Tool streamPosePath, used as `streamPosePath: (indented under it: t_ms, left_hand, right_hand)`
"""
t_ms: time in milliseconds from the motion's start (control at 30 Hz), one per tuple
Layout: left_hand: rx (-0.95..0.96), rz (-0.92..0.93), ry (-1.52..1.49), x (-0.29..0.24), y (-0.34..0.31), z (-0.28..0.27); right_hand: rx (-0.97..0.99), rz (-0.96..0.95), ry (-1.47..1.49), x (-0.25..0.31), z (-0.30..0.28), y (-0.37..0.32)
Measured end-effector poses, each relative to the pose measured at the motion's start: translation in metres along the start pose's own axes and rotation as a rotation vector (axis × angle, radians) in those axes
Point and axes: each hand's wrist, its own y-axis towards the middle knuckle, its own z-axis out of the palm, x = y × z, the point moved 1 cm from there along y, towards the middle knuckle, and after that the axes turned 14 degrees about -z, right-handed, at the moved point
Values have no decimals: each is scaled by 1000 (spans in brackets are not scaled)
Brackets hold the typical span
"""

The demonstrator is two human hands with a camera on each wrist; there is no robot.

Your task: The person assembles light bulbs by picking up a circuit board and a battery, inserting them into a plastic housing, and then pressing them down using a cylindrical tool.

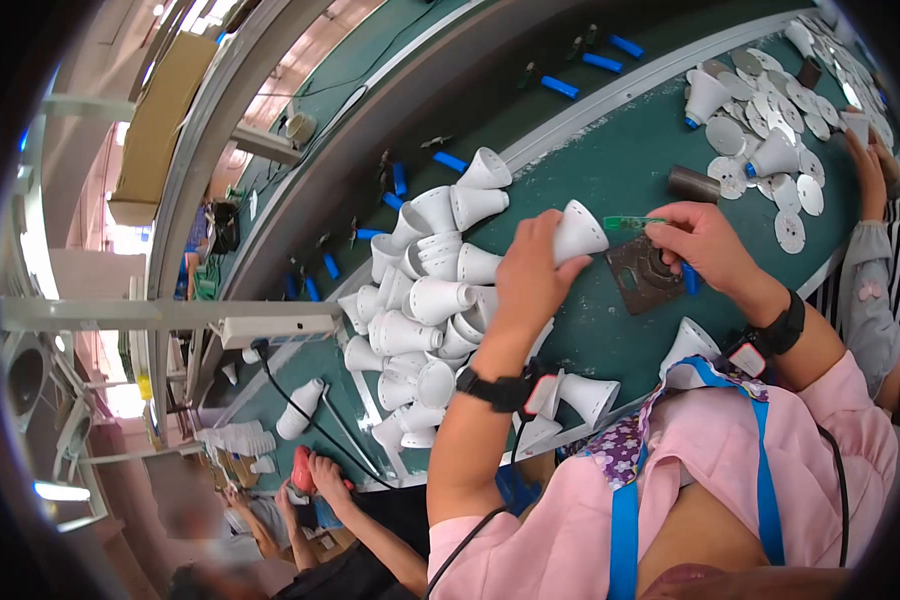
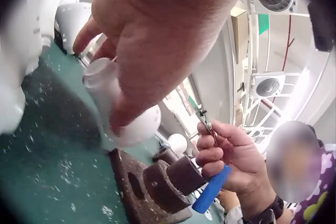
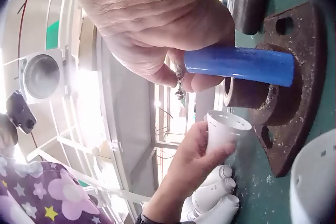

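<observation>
My left hand (image 1: 532,275) grips a white cone-shaped housing (image 1: 578,234), its wide rim turned toward my right hand. Between thumb and fingers, my right hand (image 1: 708,250) pinches a small green circuit board (image 1: 630,222) with a blue cylinder (image 1: 691,279) attached. In the right wrist view the blue cylinder (image 3: 239,65) hangs beside the fingers, over a rusty metal fixture (image 3: 294,87) with a round socket. The left wrist view has the housing (image 2: 137,125) in the left hand (image 2: 152,45), apart from the board (image 2: 206,124).
Many white housings (image 1: 406,331) are heaped left of my left arm. White discs (image 1: 790,230) spread at the far right, near a dark metal cylinder (image 1: 693,185). Blue cylinders with boards (image 1: 560,87) lie along the channel beyond the table edge. Other people work on both sides.
</observation>
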Motion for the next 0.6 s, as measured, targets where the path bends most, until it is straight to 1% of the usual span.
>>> streamPosePath:
  t_ms: [33, 100, 133, 167, 233, 267, 300, 367, 400, 433, 500, 533, 600]
  left_hand:
    - [11, 13, -2, -2, -1, -7]
    - [114, -29, -266, -14, -9, -22]
    - [123, -8, -326, -17, -15, -24]
    - [132, -3, -328, -18, -22, -23]
    - [257, -93, -712, -20, -36, -18]
    - [300, -85, -742, -22, -42, -18]
    - [302, -88, -744, -20, -47, -19]
    - [349, -84, -689, -17, -56, -21]
    - [354, -85, -688, -18, -61, -20]
    - [312, -123, -828, -20, -66, -17]
    - [222, -200, -1107, -23, -72, -12]
    - [226, -199, -1110, -23, -72, -11]
    - [161, -55, -989, -22, -73, -10]
  right_hand:
    - [-17, 0, 1, 2, 1, 1]
    - [100, 68, 49, 5, 7, 2]
    - [137, 69, 32, 7, 11, 1]
    - [127, 72, 32, 8, 14, 0]
    - [300, 174, 145, 7, 20, -2]
    - [353, 179, 189, 5, 22, -4]
    - [353, 184, 189, 4, 25, -7]
    - [392, 134, 246, 5, 31, -13]
    - [457, 148, 194, 10, 28, -15]
    - [452, 150, 196, 14, 26, -16]
    - [555, 136, 29, 20, 24, -17]
    - [551, 138, 28, 20, 25, -18]
    - [447, 111, 42, 17, 27, -20]
